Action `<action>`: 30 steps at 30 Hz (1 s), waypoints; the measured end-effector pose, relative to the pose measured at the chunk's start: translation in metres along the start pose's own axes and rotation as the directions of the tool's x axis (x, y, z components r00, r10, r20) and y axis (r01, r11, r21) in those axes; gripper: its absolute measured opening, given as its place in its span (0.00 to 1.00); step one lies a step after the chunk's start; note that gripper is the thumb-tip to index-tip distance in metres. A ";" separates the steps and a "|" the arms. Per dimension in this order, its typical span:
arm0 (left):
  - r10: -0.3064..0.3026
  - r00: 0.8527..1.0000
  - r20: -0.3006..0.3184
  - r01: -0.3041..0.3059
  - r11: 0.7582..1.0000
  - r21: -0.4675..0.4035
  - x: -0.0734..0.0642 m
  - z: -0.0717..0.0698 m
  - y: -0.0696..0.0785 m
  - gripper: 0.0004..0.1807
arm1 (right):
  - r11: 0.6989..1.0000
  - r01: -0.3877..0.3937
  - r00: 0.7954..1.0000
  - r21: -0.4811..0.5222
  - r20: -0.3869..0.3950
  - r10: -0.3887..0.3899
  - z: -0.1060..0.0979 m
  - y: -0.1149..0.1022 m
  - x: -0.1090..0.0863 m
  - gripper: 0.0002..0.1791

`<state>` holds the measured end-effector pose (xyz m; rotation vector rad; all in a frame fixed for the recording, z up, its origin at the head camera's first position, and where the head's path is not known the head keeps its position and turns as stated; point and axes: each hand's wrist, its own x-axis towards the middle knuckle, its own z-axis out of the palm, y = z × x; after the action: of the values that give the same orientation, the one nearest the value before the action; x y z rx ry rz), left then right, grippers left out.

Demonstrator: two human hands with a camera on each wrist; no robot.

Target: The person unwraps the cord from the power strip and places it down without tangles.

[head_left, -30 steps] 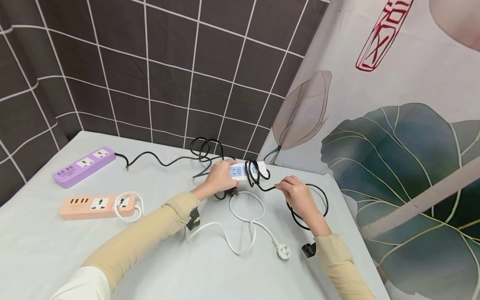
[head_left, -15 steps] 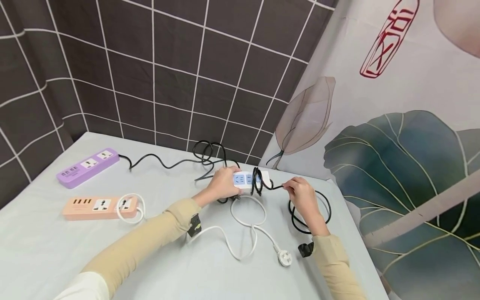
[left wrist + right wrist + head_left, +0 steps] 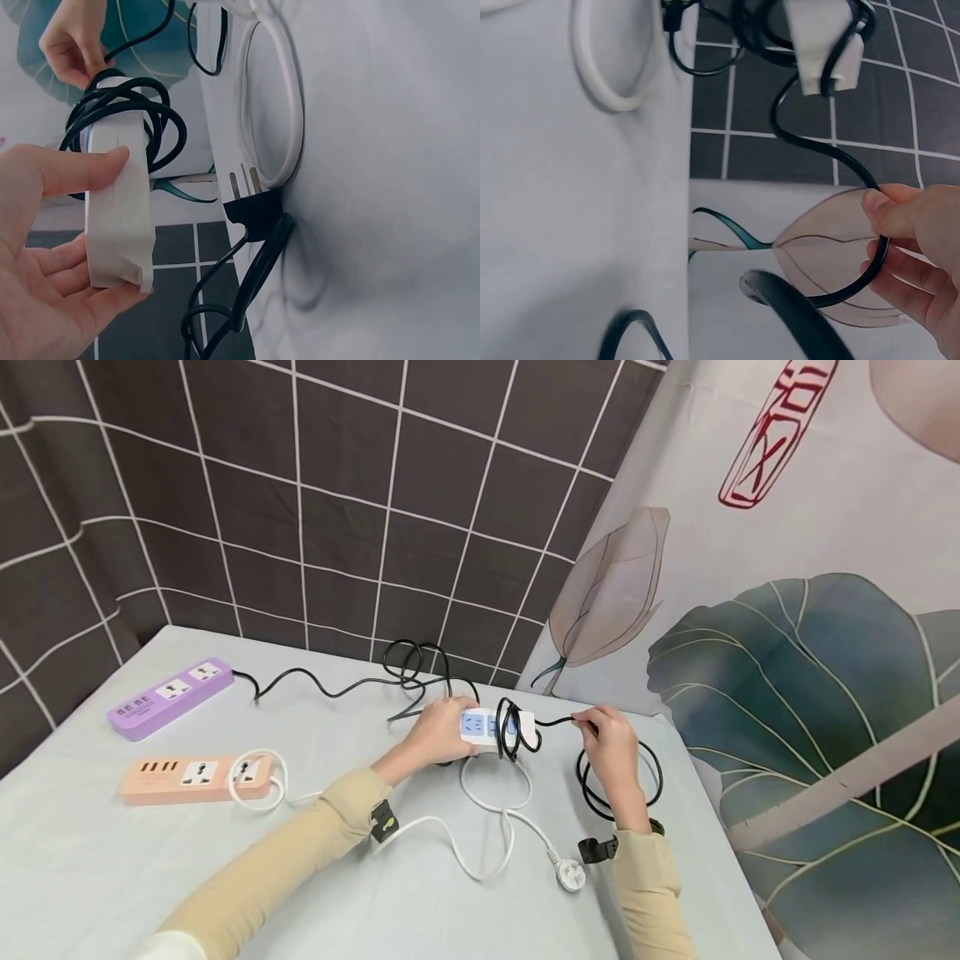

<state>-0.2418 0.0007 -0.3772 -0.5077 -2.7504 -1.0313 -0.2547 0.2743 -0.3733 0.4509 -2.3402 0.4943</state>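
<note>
My left hand (image 3: 438,731) grips one end of a white power strip (image 3: 120,202) with blue socket faces, thumb on one side and fingers on the other. Loops of black cord (image 3: 510,731) are wound around the strip's right end. To the right, my right hand (image 3: 611,747) pinches the same black cord (image 3: 847,161) between thumb and fingers, with a length running from the strip to the fingertips. More of that cord (image 3: 583,785) hangs in loops below the right hand. A black plug (image 3: 255,210) with metal prongs lies beneath the strip in the left wrist view.
A purple power strip (image 3: 172,697) lies at the back left, its black cord (image 3: 322,689) running toward the middle. In front of it is an orange power strip (image 3: 195,778) with a white cord (image 3: 450,831) ending in a white plug (image 3: 570,874). A tiled-pattern curtain (image 3: 345,527) stands behind the table.
My right hand has drawn the cord a little to the right and up, turning at the wrist. The left hand keeps holding the strip, which has shifted slightly downward in view.
</note>
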 end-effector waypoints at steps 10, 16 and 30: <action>0.000 1.000 0.008 0.000 1.000 0.000 -0.003 0.001 0.000 0.37 | 1.000 0.022 0.994 0.002 -0.108 -0.022 -0.019 -0.002 0.003 0.03; -0.003 1.000 -0.001 0.003 1.000 0.000 -0.001 0.002 -0.001 0.36 | 0.998 0.058 0.989 -0.014 -0.136 -0.059 -0.032 -0.002 0.001 0.04; -0.021 0.999 -0.031 0.022 0.999 0.050 0.004 0.000 -0.004 0.37 | 0.976 0.206 0.962 -0.075 -0.167 -0.216 -0.061 -0.006 -0.010 0.08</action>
<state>-0.2468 -0.0015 -0.3785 -0.4525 -2.7536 -0.9636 -0.2109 0.2995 -0.3367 0.5981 -2.1036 0.3497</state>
